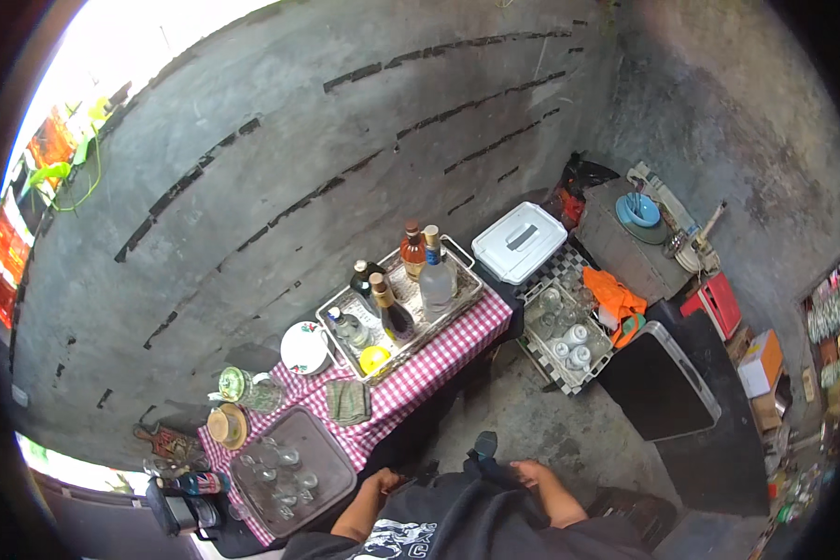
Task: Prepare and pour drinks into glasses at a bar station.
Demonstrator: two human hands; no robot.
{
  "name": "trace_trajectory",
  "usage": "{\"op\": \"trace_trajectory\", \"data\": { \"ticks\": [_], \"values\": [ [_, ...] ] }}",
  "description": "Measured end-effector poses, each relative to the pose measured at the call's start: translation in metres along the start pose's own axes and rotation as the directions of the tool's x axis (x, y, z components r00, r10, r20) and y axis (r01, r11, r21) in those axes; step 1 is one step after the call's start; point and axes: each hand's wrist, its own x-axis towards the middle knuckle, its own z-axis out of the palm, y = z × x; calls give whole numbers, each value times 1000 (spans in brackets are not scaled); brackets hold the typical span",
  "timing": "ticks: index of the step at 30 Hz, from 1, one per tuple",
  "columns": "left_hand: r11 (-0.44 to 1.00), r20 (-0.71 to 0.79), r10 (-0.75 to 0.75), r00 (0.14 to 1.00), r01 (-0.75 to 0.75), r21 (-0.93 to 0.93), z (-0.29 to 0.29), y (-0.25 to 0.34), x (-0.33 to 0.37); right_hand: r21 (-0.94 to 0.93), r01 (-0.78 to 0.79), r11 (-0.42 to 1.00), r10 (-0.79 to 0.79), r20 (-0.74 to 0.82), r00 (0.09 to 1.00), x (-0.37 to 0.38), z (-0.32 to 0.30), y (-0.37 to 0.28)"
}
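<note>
Left hand: we see it (380,483) low in the frame, just left of centre, at the near edge of the table (443,350); its fingers are hidden against the dark clothing, so we cannot tell whether they are spread or closed.
Right hand: it (532,473) rests low, right of centre, against the dark shirt, apparently holding nothing; the fingers look loosely curled, but we cannot tell for sure.
Nearest thing: the dark tray of glasses (294,471) lies at the lower left, just beside the left hand, the glasses grouped so they carry together.
Bottles: the bottles (411,280) stand upright in a metal tray (457,257) at mid-frame, its rim keeping them from sliding.
Around: a folded cloth (349,400) and a white plate (304,347) lie on the checked tablecloth; a white box (518,241) sits right of the bottles.
In the way: a crate of glasses (569,336) and a black bin (658,383) crowd the floor at right.
</note>
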Motion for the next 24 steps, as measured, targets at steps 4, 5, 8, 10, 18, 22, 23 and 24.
{"op": "trace_trajectory", "data": {
  "ticks": [4,5,8,10,18,22,23,24],
  "values": [
    [780,85,-16,996,-40,625,-28,65,22,-243,52,969,-34,78,996,14,-7,-7],
    [895,-27,-70,997,75,440,-25,106,23,-2,113,994,-110,214,971,48,-9,21],
    [955,-297,22,955,67,288,-32,196,19,200,124,972,-184,321,929,87,-26,34],
    [970,-287,9,958,61,236,-37,212,35,128,81,989,-113,273,955,88,-31,23],
    [973,-180,66,981,-23,228,-28,225,79,66,93,993,-100,107,989,75,-81,-28],
    [920,6,-43,999,37,389,-33,228,100,151,125,981,-126,-3,992,97,-108,-40],
    [898,33,-43,999,24,440,-37,233,105,128,167,978,-172,32,985,103,-115,-45],
    [872,59,-43,997,9,489,-41,237,110,106,209,972,-216,68,974,107,-123,-47]
  ]
}}
